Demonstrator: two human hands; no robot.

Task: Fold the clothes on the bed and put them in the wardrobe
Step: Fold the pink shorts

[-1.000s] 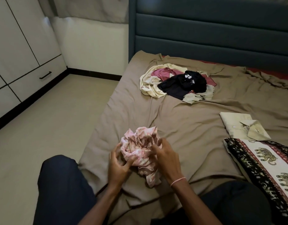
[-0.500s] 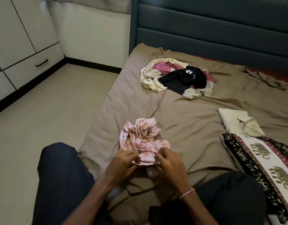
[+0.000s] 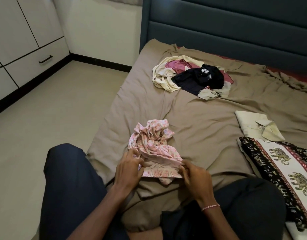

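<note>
status: early-to-mid, my estimate; pink printed garment (image 3: 153, 146) lies crumpled on the bed (image 3: 192, 118), near its front edge, between the person's knees; left hand (image 3: 128, 168) pinches the near hem at its left end; right hand (image 3: 196, 177) pinches the same hem at its right end; fingers of both curled onto the cloth; hem pulled out between them, rest bunched up behind; reads as spreading it out before a first fold, none made on this piece yet; looks done: cream collared shirt (image 3: 253, 125) folded flat on the bed's right side; elephant-print piece (image 3: 284, 170) just beside it, nearer the person, folded cloth or pillow, cannot tell; left to do: this pink one, plus the loose pile (image 3: 189, 77) up near the headboard (image 3: 227, 28), cream, maroon, black and pale pieces tangled, count unclear; wardrobe (image 3: 16, 32) at far left has its doors closed; nothing visibly stowed, so the whole put-away step is open; under half done, i'd say
</note>
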